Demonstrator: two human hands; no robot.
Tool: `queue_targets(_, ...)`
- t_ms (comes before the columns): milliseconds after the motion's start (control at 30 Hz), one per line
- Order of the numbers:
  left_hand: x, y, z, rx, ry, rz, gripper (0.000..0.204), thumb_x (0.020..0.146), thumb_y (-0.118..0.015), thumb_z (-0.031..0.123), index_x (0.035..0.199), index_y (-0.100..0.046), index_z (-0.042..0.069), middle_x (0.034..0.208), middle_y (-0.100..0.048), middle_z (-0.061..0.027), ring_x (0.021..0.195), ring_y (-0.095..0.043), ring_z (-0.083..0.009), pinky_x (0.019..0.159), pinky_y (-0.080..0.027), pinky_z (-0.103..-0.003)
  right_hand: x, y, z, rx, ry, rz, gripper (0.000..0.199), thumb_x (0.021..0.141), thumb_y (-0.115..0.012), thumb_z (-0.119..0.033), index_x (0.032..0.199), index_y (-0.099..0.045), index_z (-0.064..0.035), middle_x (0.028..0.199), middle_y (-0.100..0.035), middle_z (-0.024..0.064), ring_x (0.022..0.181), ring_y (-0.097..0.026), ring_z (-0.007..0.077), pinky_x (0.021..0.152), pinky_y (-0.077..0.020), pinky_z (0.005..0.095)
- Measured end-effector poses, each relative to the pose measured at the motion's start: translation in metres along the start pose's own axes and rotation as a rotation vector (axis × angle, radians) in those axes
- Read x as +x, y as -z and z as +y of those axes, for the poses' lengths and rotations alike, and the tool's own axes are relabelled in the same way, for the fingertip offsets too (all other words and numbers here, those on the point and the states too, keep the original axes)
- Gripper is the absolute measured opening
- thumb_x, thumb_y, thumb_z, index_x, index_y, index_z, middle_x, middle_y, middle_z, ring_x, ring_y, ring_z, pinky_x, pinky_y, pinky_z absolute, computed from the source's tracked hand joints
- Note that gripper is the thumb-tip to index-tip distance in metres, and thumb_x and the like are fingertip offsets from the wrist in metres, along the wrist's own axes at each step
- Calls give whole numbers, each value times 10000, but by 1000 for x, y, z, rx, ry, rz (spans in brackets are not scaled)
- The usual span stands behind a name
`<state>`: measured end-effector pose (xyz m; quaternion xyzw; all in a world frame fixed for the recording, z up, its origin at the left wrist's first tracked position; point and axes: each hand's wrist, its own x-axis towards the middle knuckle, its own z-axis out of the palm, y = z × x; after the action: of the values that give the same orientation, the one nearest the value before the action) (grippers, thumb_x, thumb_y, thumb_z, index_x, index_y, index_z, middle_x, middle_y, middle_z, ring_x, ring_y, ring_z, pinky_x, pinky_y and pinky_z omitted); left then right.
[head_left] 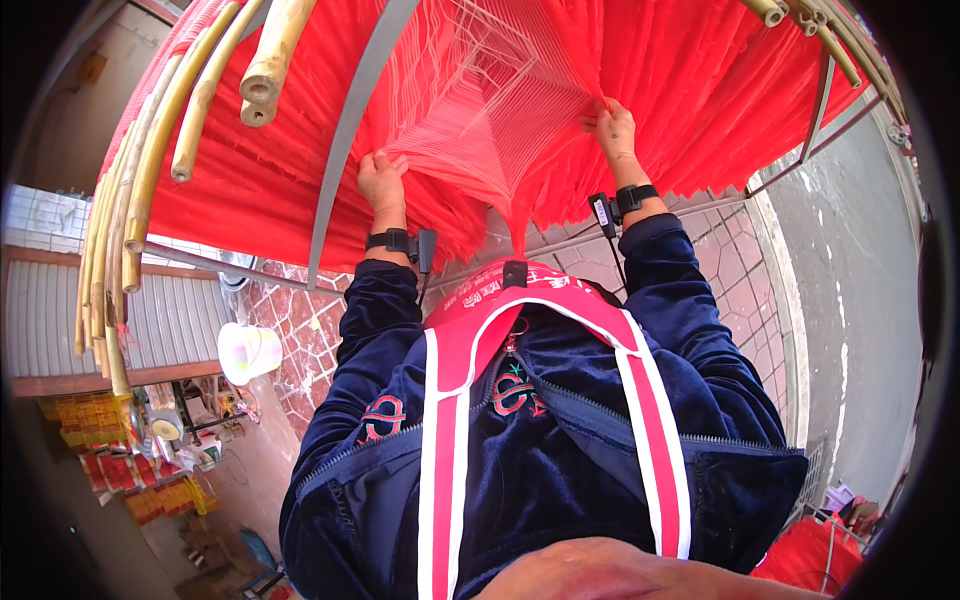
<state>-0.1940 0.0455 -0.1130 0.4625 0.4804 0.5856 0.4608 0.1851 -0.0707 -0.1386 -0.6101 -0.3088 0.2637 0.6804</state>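
A wide spread of red, sheet-like material (690,100) hangs in dense folds from bamboo poles. Between my hands, a thin section of it, sheer red mesh (480,125) with fine pale lines, is stretched out and narrows to a point toward my body. My left hand (383,182) grips its left edge, fingers closed on the material. On the right edge, my right hand (614,135) is closed the same way, a little farther from me. The material partly hides the fingertips of both hands. A black strap with a small device circles each wrist.
Bamboo poles (200,120) jut out at the upper left. A grey metal bar (350,120) runs close beside my left hand. On the tiled floor stands a white bucket (262,350). Red and yellow goods (130,470) lie at the lower left. I wear a red apron (455,370).
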Motion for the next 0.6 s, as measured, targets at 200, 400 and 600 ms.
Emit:
queue_targets(200,-3,10,10,29,-76,149,245,1015,-448,110,1108,-529,-102,991,-615,-210,794,-716,-324,626,-625,-352,-17,20,-36,-240,65,155,289,939,-410,-63,1095,-639,19,704,-689,140,601,-715,218,552,-588,319)
queue_targets(400,-8,18,17,34,-141,188,245,1013,-461,115,1078,-539,-109,949,-631,-198,769,-719,-300,624,-624,-338,-30,21,-41,-342,97,211,250,936,-442,-89,1043,-652,-6,683,-691,135,605,-713,221,551,-579,340)
queue_targets(600,-27,22,2,140,-152,67,250,1014,-469,138,1039,-553,-96,916,-638,-175,756,-721,-273,614,-616,-325,-42,-7,0,-275,158,46,286,1005,-484,-215,1050,-642,19,711,-687,127,587,-694,194,580,-579,301)
